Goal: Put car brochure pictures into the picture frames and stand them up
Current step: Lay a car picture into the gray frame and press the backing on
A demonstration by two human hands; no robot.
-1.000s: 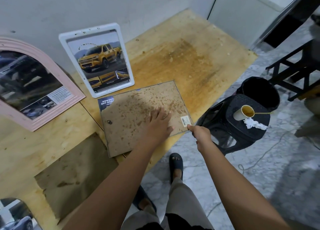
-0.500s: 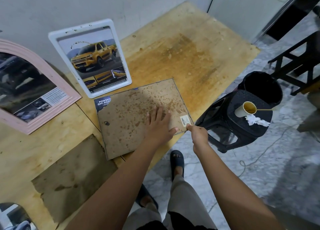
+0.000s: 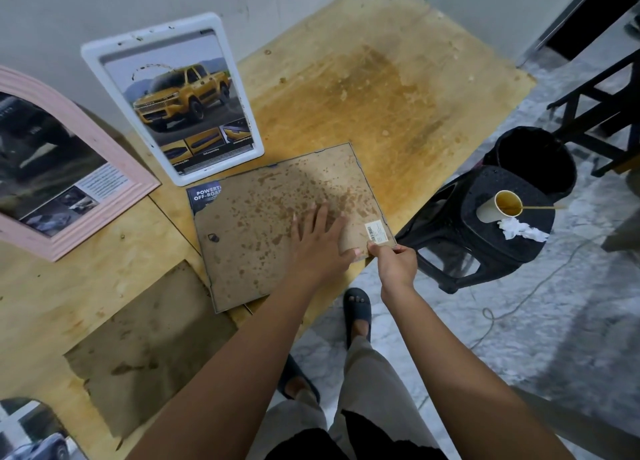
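The head view looks down on a stained plywood desk [image 3: 381,89] where a clip frame's backing board [image 3: 270,224] lies face down, with a blue corner of the car brochure picture [image 3: 204,195] peeking out from under its far-left edge.

The left hand [image 3: 320,243] lies flat on the board, fingers [image 3: 320,214] spread and released, grasping nothing, just pressing down. The right hand [image 3: 394,262] is clenched in a pinch on the near-right corner of the board, beside the barcode sticker [image 3: 375,232], where the board overhangs the desk edge; whether it grips a metal clip or only the board's edge I cannot tell.

By my judgement the step in hand is fastening the backing over the picture. Doing it well means keeping the flat palm firm so the layers do not slide, and squaring the brochure first, since that exposed corner suggests it sits slightly off. Working a corner that hangs over open floor risks tipping the stack, so the weight should stay on the left palm.

Both forearms reach forward from below, the left angled in toward the board's centre, the right straighter with the wrist bent down at the corner.

Behind, a white frame [image 3: 173,96] with a yellow pickup and a pink arched frame [image 3: 86,155] already stand against the wall.
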